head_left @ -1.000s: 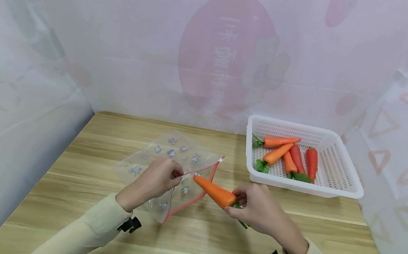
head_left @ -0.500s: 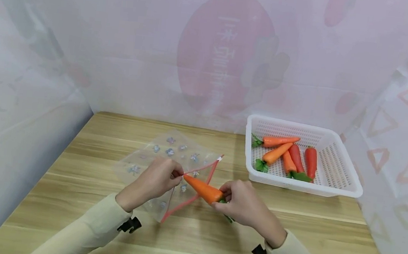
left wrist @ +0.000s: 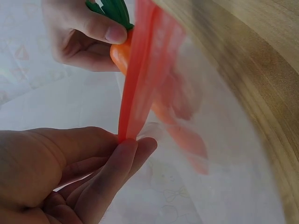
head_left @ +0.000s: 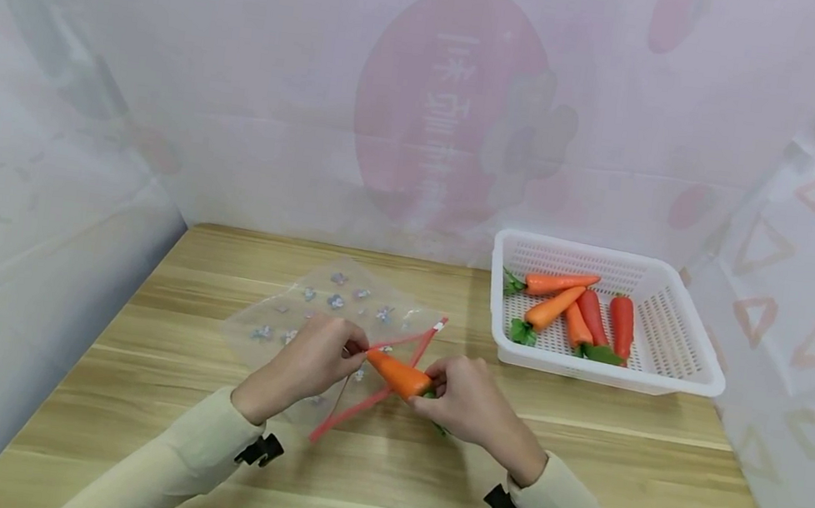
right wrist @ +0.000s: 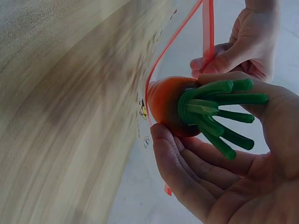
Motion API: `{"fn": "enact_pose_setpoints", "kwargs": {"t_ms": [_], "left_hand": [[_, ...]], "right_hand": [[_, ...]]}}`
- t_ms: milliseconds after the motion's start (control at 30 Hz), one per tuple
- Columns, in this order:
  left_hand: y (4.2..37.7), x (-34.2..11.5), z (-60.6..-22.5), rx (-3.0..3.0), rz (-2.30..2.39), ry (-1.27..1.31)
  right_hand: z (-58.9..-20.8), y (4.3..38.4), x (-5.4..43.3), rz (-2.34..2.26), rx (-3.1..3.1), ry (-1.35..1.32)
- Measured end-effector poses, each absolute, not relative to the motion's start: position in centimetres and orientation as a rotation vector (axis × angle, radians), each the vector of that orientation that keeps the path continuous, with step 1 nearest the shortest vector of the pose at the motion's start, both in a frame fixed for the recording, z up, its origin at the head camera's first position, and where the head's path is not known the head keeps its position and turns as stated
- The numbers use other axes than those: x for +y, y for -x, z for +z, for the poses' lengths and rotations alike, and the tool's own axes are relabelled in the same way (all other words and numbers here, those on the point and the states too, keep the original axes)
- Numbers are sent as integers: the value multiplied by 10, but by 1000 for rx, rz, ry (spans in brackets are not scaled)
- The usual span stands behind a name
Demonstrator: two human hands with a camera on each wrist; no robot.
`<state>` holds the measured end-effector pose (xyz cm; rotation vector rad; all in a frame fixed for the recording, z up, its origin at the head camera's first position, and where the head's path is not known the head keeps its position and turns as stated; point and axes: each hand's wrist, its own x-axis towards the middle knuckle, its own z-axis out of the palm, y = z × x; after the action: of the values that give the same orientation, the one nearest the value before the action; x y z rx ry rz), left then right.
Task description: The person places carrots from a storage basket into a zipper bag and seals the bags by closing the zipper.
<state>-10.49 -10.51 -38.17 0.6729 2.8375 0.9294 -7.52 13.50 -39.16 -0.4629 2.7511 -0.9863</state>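
Note:
My left hand pinches the red zip edge of a clear zip bag with small cartoon prints, holding its mouth apart. In my right hand is an orange toy carrot, gripped at its thick end beside the green stalks. The carrot points left, its tip end inside the bag mouth; in the left wrist view the tapered part shows through the clear plastic, past the red zip strip. Thumb and fingers of the right hand lie right at the bag's opening in the right wrist view.
A white perforated basket stands at the back right of the wooden table. Several orange and red carrots lie in it. Printed pale cloth walls enclose the back and both sides.
The right hand has moved left with the carrot, bringing its tip from the bag's mouth to inside it. The left hand stays in place, still pinching the zip edge.

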Motion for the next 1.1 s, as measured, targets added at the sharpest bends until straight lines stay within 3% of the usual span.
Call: {"fn": "enact_pose_setpoints", "kwargs": {"t_ms": [1100], "left_hand": [[99, -98, -377, 2799, 980, -749]], "right_hand": [[-414, 85, 110, -1073, 2719, 416]]}}
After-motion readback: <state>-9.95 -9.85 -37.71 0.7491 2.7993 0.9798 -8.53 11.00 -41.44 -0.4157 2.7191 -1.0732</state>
